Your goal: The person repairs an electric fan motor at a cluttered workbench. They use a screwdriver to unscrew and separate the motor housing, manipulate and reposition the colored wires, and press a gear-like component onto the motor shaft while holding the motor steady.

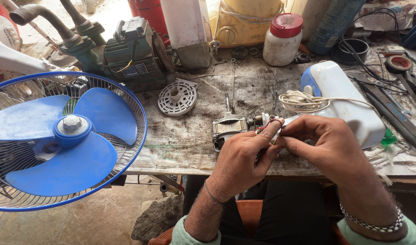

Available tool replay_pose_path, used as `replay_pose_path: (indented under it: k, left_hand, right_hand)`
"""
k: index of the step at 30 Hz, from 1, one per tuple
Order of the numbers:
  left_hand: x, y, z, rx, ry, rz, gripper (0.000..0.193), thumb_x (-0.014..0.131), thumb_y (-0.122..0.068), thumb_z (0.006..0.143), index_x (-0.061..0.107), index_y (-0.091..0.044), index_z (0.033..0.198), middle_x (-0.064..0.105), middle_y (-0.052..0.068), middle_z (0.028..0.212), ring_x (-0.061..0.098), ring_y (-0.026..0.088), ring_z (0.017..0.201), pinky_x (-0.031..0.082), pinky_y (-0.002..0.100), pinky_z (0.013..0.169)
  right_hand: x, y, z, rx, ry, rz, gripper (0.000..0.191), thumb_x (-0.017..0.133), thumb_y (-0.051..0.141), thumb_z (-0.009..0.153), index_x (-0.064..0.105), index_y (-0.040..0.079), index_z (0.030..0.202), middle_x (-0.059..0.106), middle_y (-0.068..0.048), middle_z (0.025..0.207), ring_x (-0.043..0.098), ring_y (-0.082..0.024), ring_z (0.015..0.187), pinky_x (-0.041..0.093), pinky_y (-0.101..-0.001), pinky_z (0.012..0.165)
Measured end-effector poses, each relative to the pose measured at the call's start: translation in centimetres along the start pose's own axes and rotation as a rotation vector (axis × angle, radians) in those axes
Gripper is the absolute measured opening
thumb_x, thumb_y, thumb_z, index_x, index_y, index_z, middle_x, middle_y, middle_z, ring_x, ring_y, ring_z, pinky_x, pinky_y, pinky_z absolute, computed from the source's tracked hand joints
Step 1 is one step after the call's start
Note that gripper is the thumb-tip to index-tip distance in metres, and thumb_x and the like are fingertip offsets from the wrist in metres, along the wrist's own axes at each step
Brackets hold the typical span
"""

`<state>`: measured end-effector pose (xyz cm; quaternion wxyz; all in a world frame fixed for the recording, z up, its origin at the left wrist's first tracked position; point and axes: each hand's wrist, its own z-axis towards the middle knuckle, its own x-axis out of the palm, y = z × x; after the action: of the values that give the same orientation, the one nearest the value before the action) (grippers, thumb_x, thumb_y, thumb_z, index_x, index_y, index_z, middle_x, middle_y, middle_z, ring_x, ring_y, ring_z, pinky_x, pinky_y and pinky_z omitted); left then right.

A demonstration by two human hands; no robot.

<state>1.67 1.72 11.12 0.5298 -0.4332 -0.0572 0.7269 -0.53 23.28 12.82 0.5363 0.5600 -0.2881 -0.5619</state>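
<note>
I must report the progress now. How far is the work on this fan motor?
Looks done: the blue fan is taken apart, with its white housing and round white cover lying separately on the bench. In hand: left hand and right hand pinch thin wires beside the bare motor. Left: the parts remain unassembled.

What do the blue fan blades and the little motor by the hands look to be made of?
The fan blades look like glossy blue moulded plastic, smooth with soft highlights. The motor by the left hand looks like bare grey metal, dull and grimy.
</note>
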Motion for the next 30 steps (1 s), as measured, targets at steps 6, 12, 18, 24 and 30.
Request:
replay_pose_path:
  k: [6,12,18,24,30]
  left_hand:
    - [-0.1,0.1,-0.1,-0.002,0.037,-0.007,0.063,0.074,-0.013,0.094,0.051,-0.007,0.153,0.069,0.006,0.081,0.07,0.021,0.076,0.057,0.037,0.068]
    - [0.0,0.2,-0.2,0.019,0.022,-0.003,0.064,0.074,-0.013,0.096,0.048,-0.007,0.154,0.074,0.005,0.087,0.074,0.021,0.085,0.06,0.036,0.076]
    - [-0.1,0.2,-0.1,0.009,0.045,0.004,0.066,0.075,-0.014,0.095,0.048,-0.009,0.155,0.072,0.005,0.085,0.073,0.021,0.082,0.059,0.036,0.073]
    - [0.0,0.2,-0.2,0.017,0.053,0.03,0.07,0.076,-0.014,0.095,0.046,-0.012,0.158,0.069,0.007,0.085,0.071,0.021,0.079,0.058,0.038,0.072]
    - [0.1,0.4,-0.4,0.034,0.051,0.018,0.071,0.077,-0.016,0.095,0.044,-0.014,0.158,0.072,0.006,0.088,0.072,0.021,0.082,0.059,0.037,0.073]
  right_hand:
    - [-0.5,-0.4,0.3,0.116,0.068,0.174,0.024,0.073,-0.001,0.085,0.073,-0.008,0.108,0.079,-0.017,0.098,0.076,-0.019,0.089,0.063,-0.0323,0.081]
    - [-0.5,0.4,0.3,0.158,0.128,0.133,0.037,0.073,0.003,0.081,0.071,-0.006,0.117,0.081,-0.016,0.104,0.079,-0.019,0.093,0.065,-0.0334,0.083]
    - [-0.5,-0.6,0.4,0.137,0.067,0.066,0.029,0.071,0.006,0.091,0.077,-0.007,0.116,0.079,-0.015,0.092,0.069,-0.016,0.079,0.057,-0.0301,0.069]
    - [-0.5,-1.4,0.3,0.132,0.028,0.178,0.028,0.072,0.002,0.086,0.074,-0.007,0.112,0.078,-0.011,0.093,0.072,-0.013,0.08,0.059,-0.028,0.07]
    - [-0.4,-1.1,0.3,0.135,0.05,0.221,0.026,0.075,0.005,0.086,0.075,-0.007,0.109,0.078,-0.012,0.092,0.071,-0.014,0.078,0.057,-0.028,0.068]
